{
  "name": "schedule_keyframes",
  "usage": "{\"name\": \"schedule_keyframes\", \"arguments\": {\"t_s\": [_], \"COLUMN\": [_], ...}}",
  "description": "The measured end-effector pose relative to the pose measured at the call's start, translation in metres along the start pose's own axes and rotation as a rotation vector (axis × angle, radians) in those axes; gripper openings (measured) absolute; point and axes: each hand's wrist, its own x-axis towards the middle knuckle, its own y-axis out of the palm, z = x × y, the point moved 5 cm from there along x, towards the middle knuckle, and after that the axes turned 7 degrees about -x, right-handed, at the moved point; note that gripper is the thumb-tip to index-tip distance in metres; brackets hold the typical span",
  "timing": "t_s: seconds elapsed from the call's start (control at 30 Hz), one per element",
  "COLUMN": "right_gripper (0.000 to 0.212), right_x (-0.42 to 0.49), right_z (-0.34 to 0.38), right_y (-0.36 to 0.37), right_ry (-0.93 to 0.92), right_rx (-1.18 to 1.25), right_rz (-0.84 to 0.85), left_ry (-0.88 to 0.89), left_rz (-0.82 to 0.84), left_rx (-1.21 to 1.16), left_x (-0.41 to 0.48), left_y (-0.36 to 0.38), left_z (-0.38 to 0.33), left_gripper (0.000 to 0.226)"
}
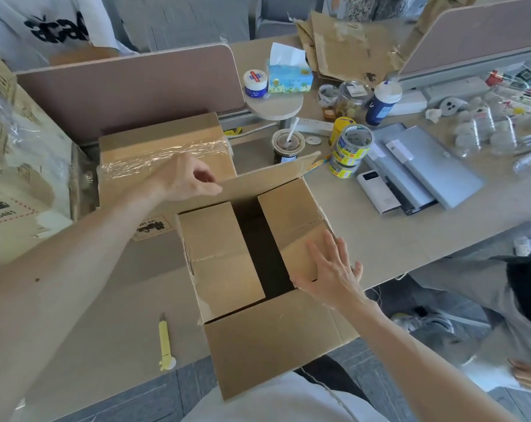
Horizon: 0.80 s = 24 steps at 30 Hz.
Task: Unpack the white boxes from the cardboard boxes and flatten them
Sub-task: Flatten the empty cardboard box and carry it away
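Note:
An open cardboard box (224, 254) stands on the desk right in front of me. Its near flap (273, 339) hangs over the desk edge toward me, and its far flap (270, 181) stands up. Both inner flaps lie almost flat, leaving a dark gap between them, and nothing white shows inside. My left hand (186, 178) pinches the left end of the far flap's edge. My right hand (331, 269) lies flat, fingers spread, on the right inner flap (291, 217). A second cardboard box (163, 147), sealed with clear tape, stands behind on the left.
A yellow utility knife (165, 345) lies on the desk left of the box. To the right are tape rolls (351, 147), a cup with a straw (288, 146), a power bank (378, 190) and a laptop (425, 166). Stacked cartons (11, 178) stand at far left. Another person sits at right.

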Motion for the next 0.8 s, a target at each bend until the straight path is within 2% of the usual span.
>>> {"name": "schedule_keyframes", "arguments": {"t_s": [0.13,0.2,0.33,0.5,0.67,0.8], "right_gripper": [0.080,0.079,0.081,0.089,0.094,0.103], "right_x": [-0.001,-0.001,0.000,0.001,0.003,0.006], "right_z": [0.002,0.003,0.006,0.008,0.010,0.015], "right_y": [-0.002,-0.003,-0.003,-0.003,-0.005,-0.006], "right_ry": [0.012,0.015,0.029,0.049,0.058,0.087], "right_rx": [-0.006,-0.014,-0.001,0.003,-0.001,0.004], "right_rz": [-0.007,-0.012,0.003,0.043,0.048,0.068], "left_ry": [0.033,-0.024,-0.178,-0.326,-0.351,-0.173], "left_rz": [-0.365,-0.428,-0.256,0.003,0.015,-0.054], "left_rx": [0.274,0.403,0.528,0.396,0.339,0.340], "left_x": [0.007,0.013,0.024,0.018,0.006,-0.005], "left_y": [-0.025,-0.020,0.012,0.059,0.075,0.092], "left_z": [0.003,0.013,0.045,0.066,0.058,0.029], "left_gripper": [0.024,0.034,0.065,0.073,0.077,0.064]}}
